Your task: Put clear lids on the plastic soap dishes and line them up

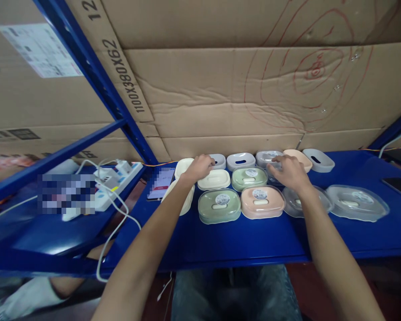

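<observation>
Small oval plastic boxes stand in rows on a blue shelf (240, 240). My left hand (198, 168) rests with curled fingers at the back of a cream box (214, 179), touching a grey-white box (219, 160) behind it. My right hand (287, 171) lies palm down over a clear grey box (269, 158) in the back row, fingers spread. In front sit a green box (249, 178), another green box (219, 205), a pink box (262, 201) and clear boxes (356, 202). Whether either hand grips anything is unclear.
A phone (160, 183) lies left of the boxes. A white power strip (112, 185) with cables sits on the neighbouring shelf. Cardboard sheets (240, 89) form the back wall. A blue upright (96, 80) slants at left. A dark phone (399, 185) lies far right.
</observation>
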The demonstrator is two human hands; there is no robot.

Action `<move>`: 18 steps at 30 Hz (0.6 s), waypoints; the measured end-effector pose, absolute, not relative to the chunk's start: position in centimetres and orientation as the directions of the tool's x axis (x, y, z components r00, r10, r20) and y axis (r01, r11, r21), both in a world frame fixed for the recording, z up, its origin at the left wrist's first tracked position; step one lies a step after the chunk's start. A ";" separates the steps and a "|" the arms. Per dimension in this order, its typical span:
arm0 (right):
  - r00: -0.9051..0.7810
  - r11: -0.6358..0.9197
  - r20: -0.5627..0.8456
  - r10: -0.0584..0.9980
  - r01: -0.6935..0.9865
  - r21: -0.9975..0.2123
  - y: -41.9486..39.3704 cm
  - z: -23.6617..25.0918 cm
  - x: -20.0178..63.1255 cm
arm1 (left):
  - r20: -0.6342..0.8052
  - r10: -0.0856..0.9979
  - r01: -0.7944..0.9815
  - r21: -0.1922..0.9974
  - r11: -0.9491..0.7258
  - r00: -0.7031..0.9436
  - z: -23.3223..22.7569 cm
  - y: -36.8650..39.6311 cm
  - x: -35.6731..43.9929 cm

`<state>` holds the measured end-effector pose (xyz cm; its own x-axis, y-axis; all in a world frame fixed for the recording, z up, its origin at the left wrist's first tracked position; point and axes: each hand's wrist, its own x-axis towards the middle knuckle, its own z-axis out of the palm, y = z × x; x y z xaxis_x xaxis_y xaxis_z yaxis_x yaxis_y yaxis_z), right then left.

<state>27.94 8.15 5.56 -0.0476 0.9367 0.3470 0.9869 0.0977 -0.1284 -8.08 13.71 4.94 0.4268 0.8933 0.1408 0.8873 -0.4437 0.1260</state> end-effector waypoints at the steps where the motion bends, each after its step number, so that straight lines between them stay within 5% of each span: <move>1: -0.047 0.098 0.350 0.935 0.987 -0.129 8.2 5.5 27.9 | 0.146 0.890 0.884 0.123 -0.450 0.433 5.0 13.6 -8.1; 13: -0.056 0.101 0.356 0.933 0.989 -0.110 8.4 5.4 28.1 | 0.347 0.839 0.843 0.193 -0.502 0.420 6.8 11.7 -8.5; 18: -0.064 0.115 0.348 0.935 0.985 -0.126 8.3 5.6 28.0 | 0.307 0.802 0.775 0.236 -0.586 0.513 7.6 9.3 -8.7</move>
<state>28.04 8.35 5.64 -0.0641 0.9351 0.3485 0.9854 0.1146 -0.1261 -8.74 9.32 7.64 0.5129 0.8018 0.3066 0.7750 -0.5861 0.2364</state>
